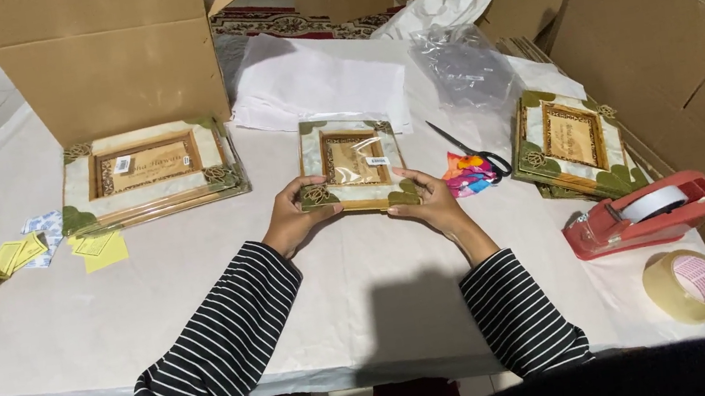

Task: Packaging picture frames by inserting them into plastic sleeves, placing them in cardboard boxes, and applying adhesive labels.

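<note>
I hold a small decorated picture frame [354,161], cream and green with a wooden centre and clear wrap, at the middle of the table. My left hand [293,217] grips its near left corner. Its near right corner sits under the fingers of my right hand [436,203]. The frame tilts up slightly toward me. Both arms wear black and white striped sleeves.
A stack of similar frames [149,173] lies at the left, another stack [575,144] at the right. Also here: yellow slips and small packets [7,260], white paper sheets [318,83], scissors [470,149], red tape dispenser [644,214], tape roll [691,284], open cardboard box [108,58].
</note>
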